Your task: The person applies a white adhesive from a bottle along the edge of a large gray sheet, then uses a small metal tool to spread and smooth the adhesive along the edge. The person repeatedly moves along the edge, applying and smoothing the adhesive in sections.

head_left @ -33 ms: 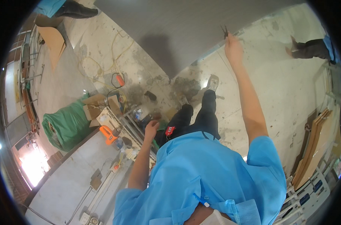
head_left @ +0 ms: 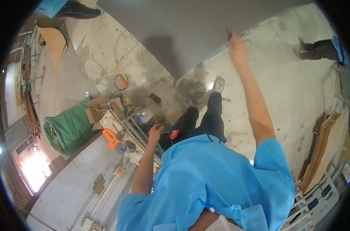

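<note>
A large dark grey panel [head_left: 206, 27] spans the top of the head view, one corner pointing toward me. My right hand [head_left: 238, 50] is stretched out to its right edge, fingers closed around a small dark two-pronged tool [head_left: 229, 36]. The tool's tips lie over the panel; motion blur hides its exact kind, and I cannot tell whether it touches the surface. Beside my left hip, my left hand [head_left: 155, 134] hangs with curled fingers and nothing visible in them, near a cluttered bench edge. An orange-handled tool [head_left: 111, 138] lies on that bench.
Left of me are a green wrapped bundle [head_left: 69, 127], an open cardboard box [head_left: 96, 111] and a power strip [head_left: 117, 172]. A yellow cable [head_left: 105, 73] trails over the floor. Boards [head_left: 321, 154] lean at the right. Two other people show at the upper left [head_left: 76, 9] and right [head_left: 319, 50].
My right hand has shifted slightly left and up along the panel's edge, and the tool in it has turned and blurred. My left hand stays where it was.
</note>
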The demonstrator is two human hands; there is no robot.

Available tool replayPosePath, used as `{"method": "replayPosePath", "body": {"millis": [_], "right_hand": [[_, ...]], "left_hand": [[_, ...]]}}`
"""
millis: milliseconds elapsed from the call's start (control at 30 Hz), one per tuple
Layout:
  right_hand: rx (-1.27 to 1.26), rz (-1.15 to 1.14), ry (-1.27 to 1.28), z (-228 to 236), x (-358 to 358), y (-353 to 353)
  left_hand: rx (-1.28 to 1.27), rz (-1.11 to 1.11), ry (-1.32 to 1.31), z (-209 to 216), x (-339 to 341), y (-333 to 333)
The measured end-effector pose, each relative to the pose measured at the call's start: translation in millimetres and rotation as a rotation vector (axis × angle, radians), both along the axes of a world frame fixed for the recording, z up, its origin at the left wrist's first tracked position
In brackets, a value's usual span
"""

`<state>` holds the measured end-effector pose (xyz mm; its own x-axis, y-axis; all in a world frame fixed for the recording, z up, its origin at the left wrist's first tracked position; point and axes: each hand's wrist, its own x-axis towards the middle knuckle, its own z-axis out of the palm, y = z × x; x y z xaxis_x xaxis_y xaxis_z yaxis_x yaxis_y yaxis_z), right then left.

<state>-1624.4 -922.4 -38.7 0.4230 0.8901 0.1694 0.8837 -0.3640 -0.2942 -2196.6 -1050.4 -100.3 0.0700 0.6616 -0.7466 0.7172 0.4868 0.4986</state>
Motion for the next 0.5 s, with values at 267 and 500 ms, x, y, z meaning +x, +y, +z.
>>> {"method": "replayPosePath", "body": {"millis": [267, 500], "right_hand": [[-0.010, 0.476, 0.132, 4, -169, -40], [-0.033, 0.016, 0.046, 5, -103, -11]], "left_hand": [[-0.070, 0.068, -0.120, -7, -3, 2], [-0.047, 0.097, -0.176, -3, 8, 12]]}}
